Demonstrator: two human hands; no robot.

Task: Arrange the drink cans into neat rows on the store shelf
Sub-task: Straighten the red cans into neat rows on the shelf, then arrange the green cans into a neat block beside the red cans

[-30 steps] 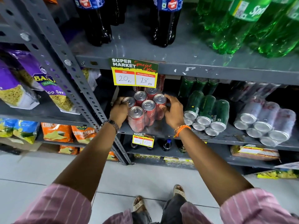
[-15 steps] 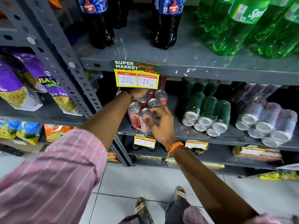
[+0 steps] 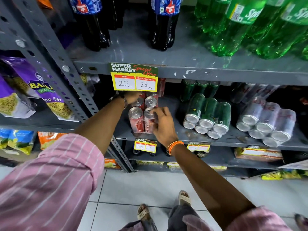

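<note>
Several red drink cans [image 3: 135,120] stand in two rows at the left end of the grey metal shelf [image 3: 183,136]. My right hand [image 3: 162,125] grips the front right red can [image 3: 148,114] from its right side, thumb near the lid. My left hand [image 3: 130,97] reaches deep along the back of the rows, under the yellow price tag [image 3: 135,80], and rests on the rear cans; its fingers are hidden, so its grip cannot be told.
A shrink-wrapped pack of green cans [image 3: 207,117] and a pack of silver cans [image 3: 266,121] lie on their sides to the right. Cola bottles [image 3: 164,24] and green bottles [image 3: 250,25] stand on the upper shelf. A slotted upright post [image 3: 73,80] borders the left; snack bags [image 3: 33,90] beyond.
My left hand went from the front left of the cans to the back under the price tag. My right hand moved to the front right can. The cans now stand in tighter rows.
</note>
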